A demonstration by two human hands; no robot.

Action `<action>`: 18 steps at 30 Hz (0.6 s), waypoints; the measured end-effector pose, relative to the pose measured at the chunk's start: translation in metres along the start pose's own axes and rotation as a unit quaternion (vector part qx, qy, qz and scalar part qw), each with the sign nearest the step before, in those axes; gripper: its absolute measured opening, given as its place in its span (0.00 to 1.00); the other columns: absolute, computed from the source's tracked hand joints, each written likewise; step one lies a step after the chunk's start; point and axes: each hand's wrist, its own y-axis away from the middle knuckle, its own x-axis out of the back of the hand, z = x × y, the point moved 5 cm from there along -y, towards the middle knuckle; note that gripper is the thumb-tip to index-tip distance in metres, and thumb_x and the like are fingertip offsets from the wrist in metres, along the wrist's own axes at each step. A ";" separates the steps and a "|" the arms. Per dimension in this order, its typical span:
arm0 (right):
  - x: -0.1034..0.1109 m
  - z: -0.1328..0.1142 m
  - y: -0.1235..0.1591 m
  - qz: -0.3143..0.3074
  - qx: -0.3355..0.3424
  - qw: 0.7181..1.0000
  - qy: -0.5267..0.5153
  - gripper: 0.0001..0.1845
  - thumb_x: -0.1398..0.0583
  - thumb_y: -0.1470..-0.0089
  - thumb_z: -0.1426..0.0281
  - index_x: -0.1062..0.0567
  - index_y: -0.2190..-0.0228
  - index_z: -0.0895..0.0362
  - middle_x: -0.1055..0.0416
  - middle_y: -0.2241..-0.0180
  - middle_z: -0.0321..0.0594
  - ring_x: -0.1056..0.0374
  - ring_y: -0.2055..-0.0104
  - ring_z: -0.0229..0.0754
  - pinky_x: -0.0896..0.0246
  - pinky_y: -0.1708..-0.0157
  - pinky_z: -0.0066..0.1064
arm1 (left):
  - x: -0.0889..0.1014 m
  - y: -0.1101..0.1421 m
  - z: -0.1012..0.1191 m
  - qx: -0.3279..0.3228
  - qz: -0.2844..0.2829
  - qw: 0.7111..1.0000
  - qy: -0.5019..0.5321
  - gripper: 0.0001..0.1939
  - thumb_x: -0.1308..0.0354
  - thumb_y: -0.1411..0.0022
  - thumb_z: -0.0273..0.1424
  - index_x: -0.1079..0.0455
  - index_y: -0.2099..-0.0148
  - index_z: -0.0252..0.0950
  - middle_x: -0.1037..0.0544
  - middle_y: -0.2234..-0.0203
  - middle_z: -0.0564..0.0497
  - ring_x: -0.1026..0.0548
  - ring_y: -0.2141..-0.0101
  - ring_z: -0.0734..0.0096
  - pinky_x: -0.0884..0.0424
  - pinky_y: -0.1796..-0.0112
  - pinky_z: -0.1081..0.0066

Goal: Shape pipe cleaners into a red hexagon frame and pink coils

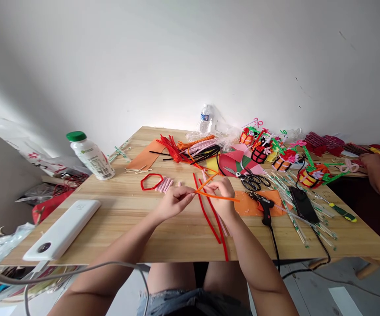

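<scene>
Between my two hands is an orange pipe cleaner (219, 197), bent so that its two ends spread to the right. My left hand (176, 202) pinches it at the bend. The fingers of my right hand (222, 193) are closed around it just beside. Red pipe cleaners (208, 215) lie lengthwise on the table below my hands, with pale pink ones partly under my right wrist. Left of my hands rest a red pipe-cleaner hexagon (141, 182) and a pink coiled piece (165, 184).
A black glue gun (265, 208), scissors (252, 181), a phone (303, 205) and thin sticks lie to the right. Behind them stand several small decorated baskets (282, 163). A white bottle (93, 158) and power bank (63, 228) are left. Another person's hand (376, 164) works at far right.
</scene>
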 end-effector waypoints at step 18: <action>-0.020 0.002 0.003 -0.186 -0.081 0.961 -0.190 0.07 0.40 0.46 0.65 0.26 0.69 0.56 0.29 0.75 0.38 0.33 0.76 0.38 0.34 0.74 0.31 | -0.005 0.002 0.008 -0.125 0.000 0.970 -0.207 0.12 0.51 0.38 0.32 0.28 0.65 0.32 0.31 0.82 0.52 0.36 0.80 0.76 0.43 0.77 0.75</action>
